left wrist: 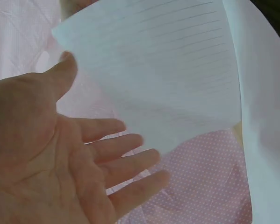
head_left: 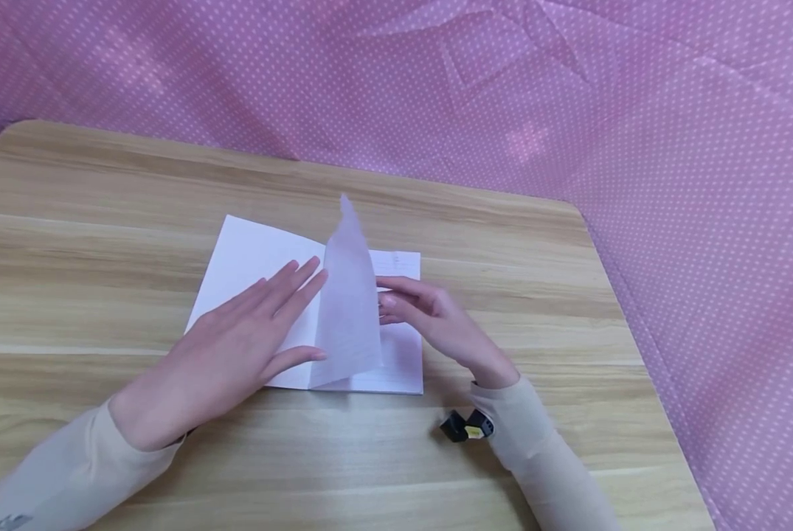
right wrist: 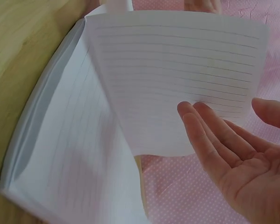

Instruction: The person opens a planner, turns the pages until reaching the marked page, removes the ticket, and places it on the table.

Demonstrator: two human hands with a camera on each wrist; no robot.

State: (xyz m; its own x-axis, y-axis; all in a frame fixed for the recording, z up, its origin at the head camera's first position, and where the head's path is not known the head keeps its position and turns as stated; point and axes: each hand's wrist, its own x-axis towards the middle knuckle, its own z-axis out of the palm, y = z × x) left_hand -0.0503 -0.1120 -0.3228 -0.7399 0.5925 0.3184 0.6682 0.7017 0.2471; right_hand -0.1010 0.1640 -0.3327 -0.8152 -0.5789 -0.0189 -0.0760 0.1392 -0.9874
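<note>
An open notebook [head_left: 250, 243] lies on the table, its left page blank white and its right page [right wrist: 83, 154] ruled with lines. One lined leaf [head_left: 350, 295] stands raised near the fold, its torn-looking top edge pointing up. Over the left page is my left hand [head_left: 237, 339], fingers straight, fingertips close to the raised leaf. My right hand [head_left: 436, 317] is on the leaf's other side above the right page. In the right wrist view its fingers [right wrist: 219, 135] extend loosely against the lined face, with the thumb apart from the paper.
The notebook rests on a wood-grain table [head_left: 303, 457] with rounded far corners. Pink dotted cloth [head_left: 396, 88] hangs behind the table and along its right side. A small black device [head_left: 465, 426] with a yellow label is at the right sleeve cuff.
</note>
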